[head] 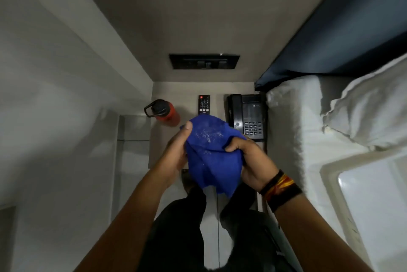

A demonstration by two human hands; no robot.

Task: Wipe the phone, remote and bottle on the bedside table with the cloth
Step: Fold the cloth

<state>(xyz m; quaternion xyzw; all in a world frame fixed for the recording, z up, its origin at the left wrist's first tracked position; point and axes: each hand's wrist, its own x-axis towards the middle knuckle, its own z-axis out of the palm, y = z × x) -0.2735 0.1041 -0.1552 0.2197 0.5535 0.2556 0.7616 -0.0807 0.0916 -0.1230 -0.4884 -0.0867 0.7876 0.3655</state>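
Note:
A blue cloth (209, 152) hangs bunched between both hands above the front of the bedside table (163, 139). My left hand (176, 152) grips its left edge with the thumb on top. My right hand (246, 161) pinches its right side. On the table stand a red bottle with a black lid and loop handle (164, 112) at the left, a black remote (204, 104) in the middle, and a black desk phone (247, 116) at the right. The cloth hides the near end of the remote.
A bed with white sheets and a pillow (363, 113) lies close on the right, under a dark blue headboard (341, 35). A black switch panel (204, 61) is set in the wall behind the table. White wall runs along the left. My legs stand below.

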